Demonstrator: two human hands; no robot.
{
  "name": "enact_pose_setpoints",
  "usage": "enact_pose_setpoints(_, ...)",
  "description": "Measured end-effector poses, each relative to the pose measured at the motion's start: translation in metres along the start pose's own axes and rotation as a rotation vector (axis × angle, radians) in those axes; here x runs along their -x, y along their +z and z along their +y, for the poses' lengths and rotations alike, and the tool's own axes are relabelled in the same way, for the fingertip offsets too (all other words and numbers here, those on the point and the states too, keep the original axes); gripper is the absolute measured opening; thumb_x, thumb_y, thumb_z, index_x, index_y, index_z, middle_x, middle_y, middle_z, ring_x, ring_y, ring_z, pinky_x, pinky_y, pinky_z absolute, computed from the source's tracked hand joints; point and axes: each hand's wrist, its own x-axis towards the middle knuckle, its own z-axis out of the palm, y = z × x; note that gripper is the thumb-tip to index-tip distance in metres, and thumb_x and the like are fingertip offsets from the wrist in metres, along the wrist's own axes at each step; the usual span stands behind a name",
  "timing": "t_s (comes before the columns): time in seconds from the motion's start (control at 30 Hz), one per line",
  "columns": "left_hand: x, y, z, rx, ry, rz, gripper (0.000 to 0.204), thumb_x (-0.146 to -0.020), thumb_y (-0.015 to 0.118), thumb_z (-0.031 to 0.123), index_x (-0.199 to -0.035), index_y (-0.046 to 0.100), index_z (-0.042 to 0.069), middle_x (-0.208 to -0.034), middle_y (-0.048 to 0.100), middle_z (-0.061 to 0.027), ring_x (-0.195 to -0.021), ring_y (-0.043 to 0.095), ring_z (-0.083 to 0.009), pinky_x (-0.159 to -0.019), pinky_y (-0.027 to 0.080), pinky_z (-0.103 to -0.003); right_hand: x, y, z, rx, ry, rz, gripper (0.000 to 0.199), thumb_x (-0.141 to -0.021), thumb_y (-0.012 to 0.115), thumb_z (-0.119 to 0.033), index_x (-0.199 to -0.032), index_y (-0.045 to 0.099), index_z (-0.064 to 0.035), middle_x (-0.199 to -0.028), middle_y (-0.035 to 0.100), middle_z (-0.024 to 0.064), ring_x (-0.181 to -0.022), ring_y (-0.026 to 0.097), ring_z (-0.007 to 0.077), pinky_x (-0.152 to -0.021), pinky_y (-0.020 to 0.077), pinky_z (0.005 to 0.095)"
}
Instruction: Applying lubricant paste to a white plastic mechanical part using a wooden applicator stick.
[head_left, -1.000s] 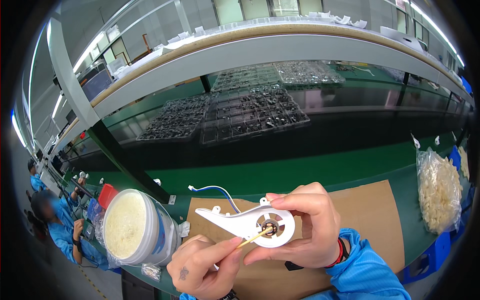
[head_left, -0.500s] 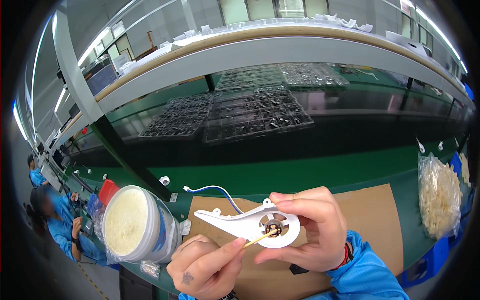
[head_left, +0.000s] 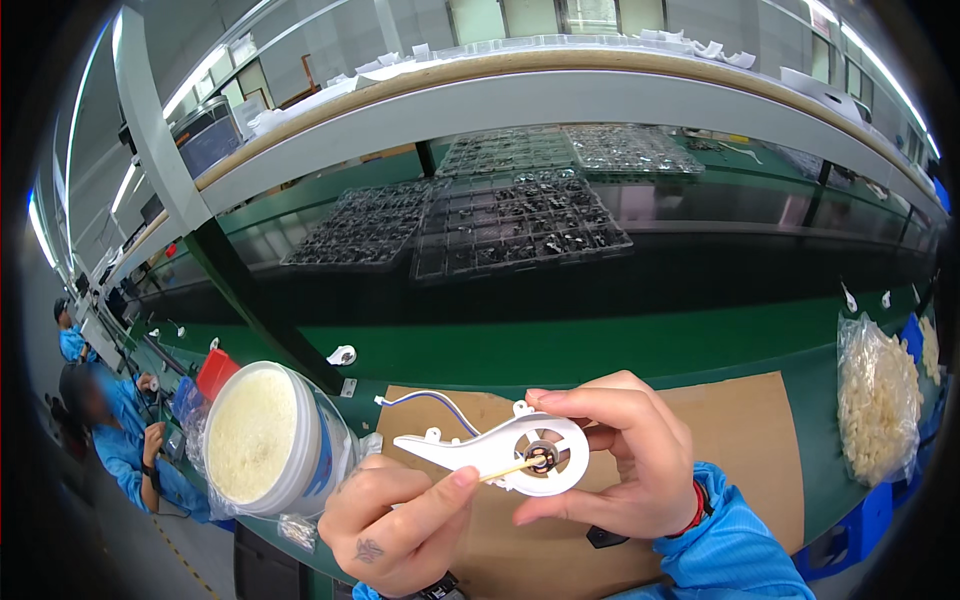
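1. Head view, left grip: pinching a thin yellow stick (head_left: pixel 506 470) between thumb and forefinger of the left hand (head_left: pixel 395 530); clamped on the stick, with its far end angled up to the right.
2. Head view, right grip: holding a white housing (head_left: pixel 470 453) by its round end in the right hand (head_left: pixel 640 468), forefinger over the top edge, other fingers behind; thumb contact with the lower rim impossible to tell.
3. Head view, placement: held up over brown cardboard (head_left: pixel 745 450), narrow end toward the left, round opening facing the camera.
4. Head view, done: already fitted with a dark, coppery core (head_left: pixel 540 458) inside the opening, and with a blue-and-white wire (head_left: pixel 447 398) running out to a small connector (head_left: pixel 380 400).
5. Head view, left to do: judged mid-step, with the stick's tip at the core and not yet withdrawn; too small to tell how much of the core remains untreated.
6. Head view, surroundings: near the left hand, a white bucket (head_left: pixel 318 440) of pale material; well apart at right, a clear bag (head_left: pixel 875 400) of pale pieces.
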Motion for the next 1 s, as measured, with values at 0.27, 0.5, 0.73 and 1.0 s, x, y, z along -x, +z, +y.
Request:
enact_pose_setpoints(0.27, -0.008, -0.003, -0.004, -0.061, 0.078, -0.067, 0.03, -0.052, 0.072, -0.007, -0.078, 0.066, 0.008, -0.064, 0.047, -0.0004, -0.056, 0.043, -0.014, -0.05, 0.031, -0.025, -0.004, -0.008, 0.002, 0.041, 0.091, -0.173, 0.07, -0.058, 0.085, -0.011, -0.116, 0.05, 0.0045, -0.11, 0.056, 0.0179, -0.1, 0.061, 0.0243, -0.082, 0.0568, 0.0328)
enact_pose_setpoints(0.5, -0.013, -0.027, -0.016, -0.134, 0.045, 0.033, 0.023, -0.061, 0.07, -0.01, -0.079, 0.067, 0.004, -0.062, 0.054, -0.0023, -0.053, 0.048, -0.0129, -0.046, 0.033, -0.023, -0.017, 0.008, 0.023, 0.075, 0.073, -0.12, 0.057, -0.065, 0.081, -0.015, -0.114, 0.056, -0.0015, -0.104, 0.058, 0.0114, -0.091, 0.062, 0.0195, -0.072, 0.0559, 0.0283)
enact_pose_setpoints(0.73, -0.018, -0.087, -0.038, -0.308, -0.271, 0.271, 0.016, -0.07, 0.065, -0.008, -0.082, 0.067, 0.002, -0.065, 0.051, -0.004, -0.055, 0.047, -0.0114, -0.05, 0.035, -0.024, -0.005, 0.019, 0.183, 0.045, 0.443, 0.176, 0.039, -0.073, 0.068, 0.002, -0.11, 0.055, 0.0013, -0.099, 0.058, 0.0087, -0.089, 0.058, 0.0142, -0.077, 0.0488, 0.0261)
enact_pose_setpoints(1.0, 0.015, -0.163, -0.078, -0.627, -0.657, 0.188, 0.007, -0.076, 0.063, 0.0, -0.082, 0.066, -0.002, -0.072, 0.058, -0.0057, -0.058, 0.047, -0.0083, -0.052, 0.037, -0.023, 0.066, -0.016, 0.341, 0.335, 0.72, 0.156, 0.039, -0.074, 0.071, -0.008, -0.11, 0.057, -0.0004, -0.095, 0.06, 0.0087, -0.081, 0.054, 0.014, -0.074, 0.0443, 0.026)
